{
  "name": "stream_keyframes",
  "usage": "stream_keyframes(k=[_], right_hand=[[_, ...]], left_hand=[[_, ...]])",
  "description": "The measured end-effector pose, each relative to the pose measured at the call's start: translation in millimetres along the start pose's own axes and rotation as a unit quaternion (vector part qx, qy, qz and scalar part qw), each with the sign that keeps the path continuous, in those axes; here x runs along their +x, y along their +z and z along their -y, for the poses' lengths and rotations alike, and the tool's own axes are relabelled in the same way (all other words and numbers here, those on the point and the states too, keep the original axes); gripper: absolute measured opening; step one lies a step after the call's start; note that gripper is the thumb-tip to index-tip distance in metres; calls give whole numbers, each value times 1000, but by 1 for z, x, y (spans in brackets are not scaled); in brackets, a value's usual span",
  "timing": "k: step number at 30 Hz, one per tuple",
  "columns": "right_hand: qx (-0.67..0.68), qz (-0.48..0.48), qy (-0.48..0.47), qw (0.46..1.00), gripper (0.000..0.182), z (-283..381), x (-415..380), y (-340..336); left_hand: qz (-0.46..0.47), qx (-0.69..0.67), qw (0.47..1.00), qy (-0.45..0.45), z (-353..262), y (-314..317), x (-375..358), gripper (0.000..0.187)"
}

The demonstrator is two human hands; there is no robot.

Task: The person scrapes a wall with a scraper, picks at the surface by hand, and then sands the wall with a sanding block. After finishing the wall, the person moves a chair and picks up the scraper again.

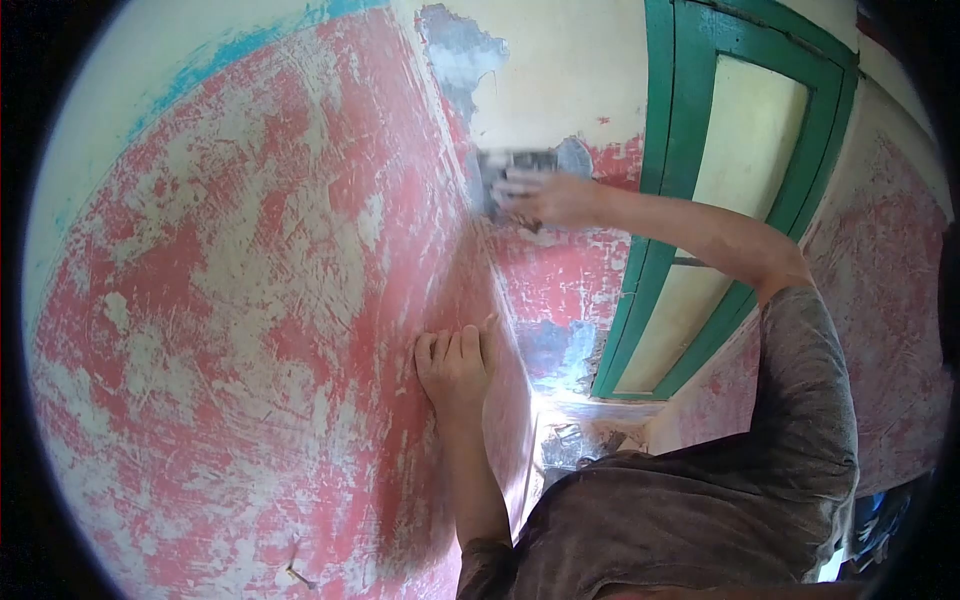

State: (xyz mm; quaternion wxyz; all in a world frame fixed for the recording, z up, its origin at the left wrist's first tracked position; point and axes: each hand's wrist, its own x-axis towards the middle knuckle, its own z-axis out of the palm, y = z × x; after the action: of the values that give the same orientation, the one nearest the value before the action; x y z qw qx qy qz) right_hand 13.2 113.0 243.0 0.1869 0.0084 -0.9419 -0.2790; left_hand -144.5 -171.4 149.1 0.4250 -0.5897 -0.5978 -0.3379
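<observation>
My right hand (548,197) is pressed over a dark, flat, rectangular tool (530,160) against the wall near the corner. Motion blurs the tool and the fingertips, so I cannot tell its exact kind. Grey patches and scuffed pink paint surround it on the narrow wall section (560,270). Lower and to the left, my left hand (458,368) rests with curled fingers against the pink, scraped wall (250,300), its thumb raised toward the corner. Nothing shows in that hand.
A green frame (665,190) with pale panels stands right of the narrow wall section, behind my right forearm. A small hook or nail (298,573) sticks out of the pink wall at lower left. Bright light and clutter (575,445) show below the corner.
</observation>
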Motion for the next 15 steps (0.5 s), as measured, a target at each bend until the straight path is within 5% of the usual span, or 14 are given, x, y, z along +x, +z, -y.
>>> stream_keyframes(k=[1,3,4,7,9,11,13,15], right_hand=[[-1,-1,0,1000,39,-2,2,-8],[285,17,215,934,37,-11,12,-37],[-42,-54,-58,996,50,-61,17,-41],[-178,-144,99,968,56,-90,45,-137],[-216,-146,113,959,58,-71,35,-118],[-105,-161,49,980,60,-63,19,-25],[-44,-45,-6,998,58,-27,-15,35],[-29,-27,-8,999,55,-31,-15,21]], left_hand=[[1,3,1000,2,0,0,1,37],[-1,0,1000,1,2,0,0,37],[1,-6,1000,1,1,0,-2,37],[10,5,1000,6,1,1,0,37],[14,6,1000,0,1,0,0,37],[13,5,1000,-7,0,0,1,37],[7,2,1000,-3,-1,0,1,36],[3,-1,1000,-2,-1,0,-1,36]])
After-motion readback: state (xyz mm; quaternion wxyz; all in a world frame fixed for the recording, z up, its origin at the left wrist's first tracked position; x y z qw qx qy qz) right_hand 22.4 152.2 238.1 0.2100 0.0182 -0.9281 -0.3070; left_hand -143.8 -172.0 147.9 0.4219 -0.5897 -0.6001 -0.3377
